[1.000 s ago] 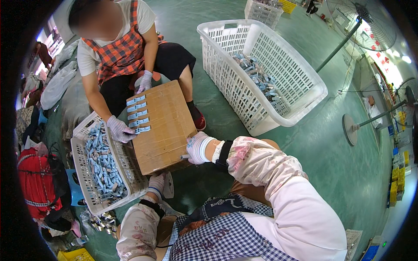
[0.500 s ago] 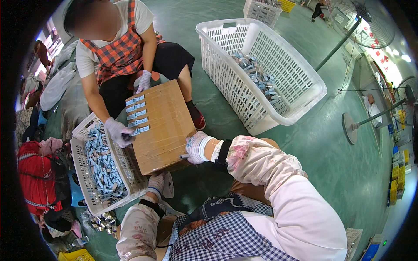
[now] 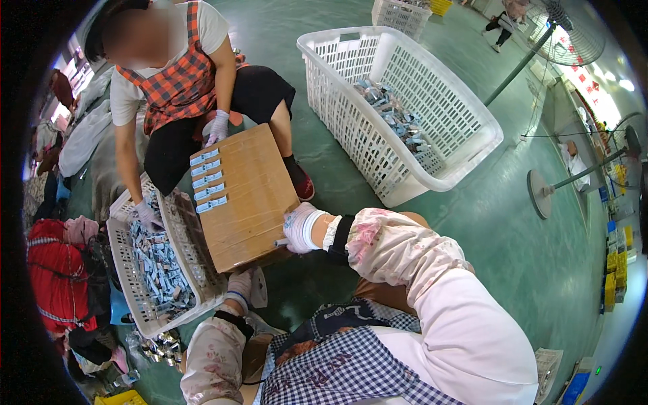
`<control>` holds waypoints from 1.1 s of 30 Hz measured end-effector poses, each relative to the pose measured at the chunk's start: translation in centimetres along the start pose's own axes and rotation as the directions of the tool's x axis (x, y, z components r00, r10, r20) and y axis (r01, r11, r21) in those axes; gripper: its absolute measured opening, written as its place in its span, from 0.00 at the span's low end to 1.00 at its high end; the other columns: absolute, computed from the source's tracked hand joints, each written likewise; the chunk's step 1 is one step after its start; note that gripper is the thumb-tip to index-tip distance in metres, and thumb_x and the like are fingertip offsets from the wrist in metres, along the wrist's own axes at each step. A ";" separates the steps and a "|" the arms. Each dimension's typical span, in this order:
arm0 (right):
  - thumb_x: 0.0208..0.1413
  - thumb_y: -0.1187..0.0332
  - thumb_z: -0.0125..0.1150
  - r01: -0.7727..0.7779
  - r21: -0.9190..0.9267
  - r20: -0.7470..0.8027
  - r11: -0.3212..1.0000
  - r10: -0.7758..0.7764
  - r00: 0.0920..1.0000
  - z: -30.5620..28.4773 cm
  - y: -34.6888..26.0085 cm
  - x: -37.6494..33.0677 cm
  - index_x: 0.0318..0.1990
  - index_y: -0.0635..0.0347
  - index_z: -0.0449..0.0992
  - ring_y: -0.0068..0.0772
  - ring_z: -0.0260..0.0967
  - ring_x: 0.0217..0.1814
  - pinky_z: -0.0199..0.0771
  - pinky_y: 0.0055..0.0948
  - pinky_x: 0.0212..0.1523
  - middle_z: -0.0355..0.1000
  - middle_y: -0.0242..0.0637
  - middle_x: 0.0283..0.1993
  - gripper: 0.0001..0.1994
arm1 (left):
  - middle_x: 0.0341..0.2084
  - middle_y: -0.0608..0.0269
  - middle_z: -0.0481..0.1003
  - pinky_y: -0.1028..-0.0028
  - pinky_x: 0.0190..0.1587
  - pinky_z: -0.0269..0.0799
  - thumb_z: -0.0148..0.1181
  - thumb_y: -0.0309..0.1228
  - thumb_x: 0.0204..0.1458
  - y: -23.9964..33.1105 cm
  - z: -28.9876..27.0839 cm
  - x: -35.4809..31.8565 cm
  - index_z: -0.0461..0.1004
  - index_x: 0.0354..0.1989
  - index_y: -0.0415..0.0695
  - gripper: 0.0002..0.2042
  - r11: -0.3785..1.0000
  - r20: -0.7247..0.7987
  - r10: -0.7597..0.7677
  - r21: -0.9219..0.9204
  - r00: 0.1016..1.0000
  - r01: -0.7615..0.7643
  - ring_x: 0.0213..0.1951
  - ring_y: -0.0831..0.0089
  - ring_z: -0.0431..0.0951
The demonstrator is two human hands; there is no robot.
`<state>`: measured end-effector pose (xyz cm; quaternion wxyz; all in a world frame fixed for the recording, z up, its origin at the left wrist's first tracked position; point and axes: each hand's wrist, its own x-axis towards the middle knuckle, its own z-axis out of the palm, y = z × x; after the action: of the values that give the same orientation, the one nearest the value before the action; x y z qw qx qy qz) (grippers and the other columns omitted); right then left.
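A brown cardboard box (image 3: 253, 196) stands between me and a co-worker, with a column of several small light-blue pieces (image 3: 209, 185) along its left side. Beside its right edge, my right hand (image 3: 302, 228), in a striped white glove, has its fingers curled. A small grey piece (image 3: 281, 241) pokes out from them; its kind is unclear. My gloved left hand (image 3: 239, 287) is at the box's lower edge, its fingers largely hidden. The co-worker rests one gloved hand (image 3: 217, 128) at the box's far edge and has the other (image 3: 147, 216) in a white basket (image 3: 125, 277) of blue-and-silver pieces.
A large white crate (image 3: 398, 169) holding more such pieces stands to the right on the green floor. Fans on poles (image 3: 540, 192) are further right. A red bundle (image 3: 54, 277) lies at far left, and shiny metal parts (image 3: 162, 347) lie below the basket.
The co-worker's hand has left the nearest blue piece on the box and moved into the basket. My hands hold about the same place. In the background, a walking person has come further into view.
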<state>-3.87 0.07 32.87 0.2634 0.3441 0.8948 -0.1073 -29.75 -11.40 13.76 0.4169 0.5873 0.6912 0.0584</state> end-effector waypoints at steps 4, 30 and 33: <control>0.53 0.58 0.53 0.003 0.004 0.019 1.000 -0.003 1.000 0.3 0.0 0.5 0.43 0.54 0.83 0.42 0.77 0.48 0.75 0.43 0.45 0.80 0.40 0.44 0.17 | 0.55 0.53 0.72 0.64 0.59 0.67 0.45 0.27 0.59 2.0 -1.0 -0.9 0.66 0.61 0.54 0.21 0.997 0.022 -0.047 -0.056 0.999 0.048 0.56 0.59 0.73; 0.63 0.56 0.42 0.166 -0.187 -0.041 0.968 -0.176 0.983 1.2 -21.9 17.2 0.38 0.46 0.78 0.36 0.67 0.53 0.70 0.41 0.47 0.76 0.29 0.41 0.15 | 0.56 0.52 0.71 0.67 0.59 0.66 0.35 0.40 0.67 -24.0 -9.1 -4.7 0.65 0.62 0.50 0.20 0.968 0.028 -0.066 0.246 0.997 0.057 0.55 0.56 0.72; 0.64 0.55 0.42 0.191 -0.163 0.007 0.968 -0.192 0.981 0.3 -22.3 17.0 0.39 0.47 0.78 0.36 0.67 0.54 0.70 0.42 0.48 0.75 0.29 0.41 0.15 | 0.58 0.53 0.70 0.67 0.60 0.65 0.36 0.39 0.66 -26.6 -7.8 -3.3 0.63 0.64 0.53 0.20 0.898 0.101 -0.035 0.440 0.994 -0.013 0.56 0.57 0.72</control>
<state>-29.32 -7.03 23.62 0.2753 0.2339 0.9307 -0.0571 -55.23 -19.09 5.30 0.3100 0.6648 0.6665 -0.1329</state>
